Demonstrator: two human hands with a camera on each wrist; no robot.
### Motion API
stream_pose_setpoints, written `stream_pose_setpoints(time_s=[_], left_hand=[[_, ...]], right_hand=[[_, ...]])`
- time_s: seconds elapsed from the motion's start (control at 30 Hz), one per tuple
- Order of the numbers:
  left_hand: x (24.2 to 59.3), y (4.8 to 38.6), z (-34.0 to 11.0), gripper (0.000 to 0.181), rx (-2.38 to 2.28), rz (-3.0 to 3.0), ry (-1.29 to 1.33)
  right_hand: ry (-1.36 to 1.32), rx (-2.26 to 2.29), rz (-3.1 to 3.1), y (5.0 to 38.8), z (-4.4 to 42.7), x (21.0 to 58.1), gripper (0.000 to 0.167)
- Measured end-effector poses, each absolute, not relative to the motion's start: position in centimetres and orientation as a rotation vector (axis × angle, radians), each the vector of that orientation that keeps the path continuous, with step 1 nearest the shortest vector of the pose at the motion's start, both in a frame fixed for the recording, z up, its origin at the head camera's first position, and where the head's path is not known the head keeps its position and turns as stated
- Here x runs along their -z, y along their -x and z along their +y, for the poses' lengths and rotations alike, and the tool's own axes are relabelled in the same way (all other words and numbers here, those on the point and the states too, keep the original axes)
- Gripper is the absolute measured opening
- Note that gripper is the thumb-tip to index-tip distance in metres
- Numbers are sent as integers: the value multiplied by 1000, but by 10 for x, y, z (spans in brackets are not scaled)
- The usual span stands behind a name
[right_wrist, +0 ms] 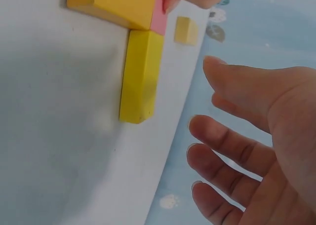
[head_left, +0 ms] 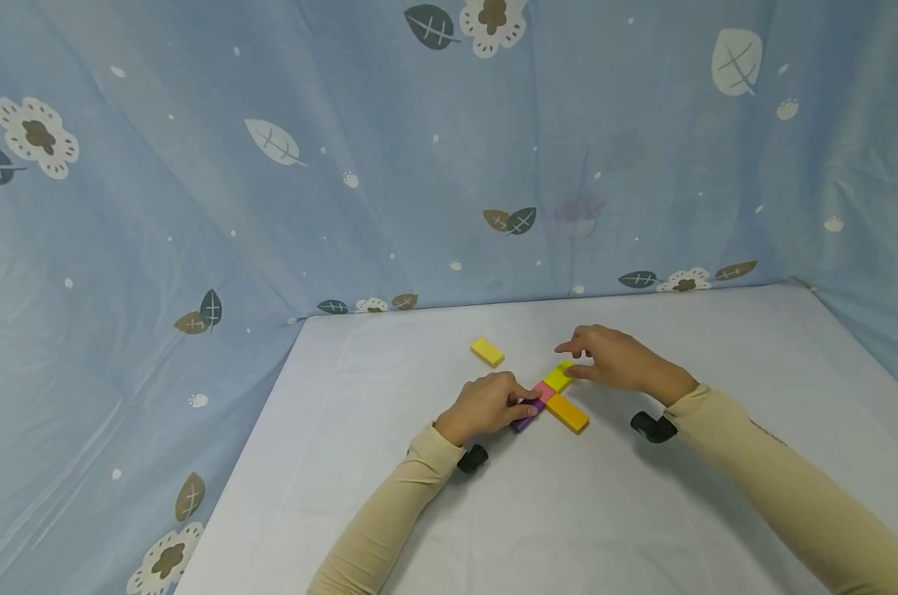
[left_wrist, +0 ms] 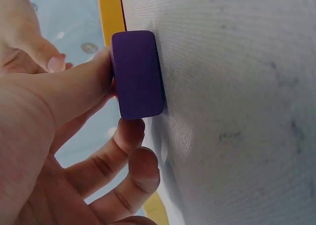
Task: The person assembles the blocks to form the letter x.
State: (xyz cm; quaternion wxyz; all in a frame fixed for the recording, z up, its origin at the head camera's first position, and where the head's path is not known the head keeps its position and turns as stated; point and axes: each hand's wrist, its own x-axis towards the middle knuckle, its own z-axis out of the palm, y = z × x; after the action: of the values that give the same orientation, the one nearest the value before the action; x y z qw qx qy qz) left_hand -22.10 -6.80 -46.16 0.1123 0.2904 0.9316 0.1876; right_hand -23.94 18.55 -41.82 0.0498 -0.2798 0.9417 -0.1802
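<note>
Near the middle of the white table, several blocks touch in a T-like shape. A purple block (head_left: 523,424), a pink block (head_left: 544,389) and a bright yellow block (head_left: 557,378) form a slanting line. An orange block (head_left: 567,412) juts off sideways toward the near right. My left hand (head_left: 487,405) holds the purple block (left_wrist: 138,74) between thumb and fingers, its index finger reaching onto the pink one. Beside the bright yellow block (right_wrist: 140,77), my right hand (right_wrist: 266,136) hovers with fingers spread apart, holding nothing.
A loose pale yellow block (head_left: 487,352) lies behind the joined blocks, to the left. Blue patterned curtain (head_left: 434,165) hangs at the table's back edge and sides. Black wrist cameras (head_left: 653,427) sit under both forearms. The white cloth (head_left: 344,397) covers the table.
</note>
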Motion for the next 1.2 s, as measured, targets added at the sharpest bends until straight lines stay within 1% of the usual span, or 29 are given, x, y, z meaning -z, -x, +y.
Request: stream_pose_setpoints(time_s=[0.47,0.8,1.2], left_hand=[[463,223,-68,34,-532,2751,-857],[462,221,-67,34,-554,2750,-827],[460,220,-67,35,-542,2744,-834]], right_hand=[[718,774,2839,220,184,433,46],[719,930,2789,211,183,452,49],[669,946,2783,206,181,457,51]])
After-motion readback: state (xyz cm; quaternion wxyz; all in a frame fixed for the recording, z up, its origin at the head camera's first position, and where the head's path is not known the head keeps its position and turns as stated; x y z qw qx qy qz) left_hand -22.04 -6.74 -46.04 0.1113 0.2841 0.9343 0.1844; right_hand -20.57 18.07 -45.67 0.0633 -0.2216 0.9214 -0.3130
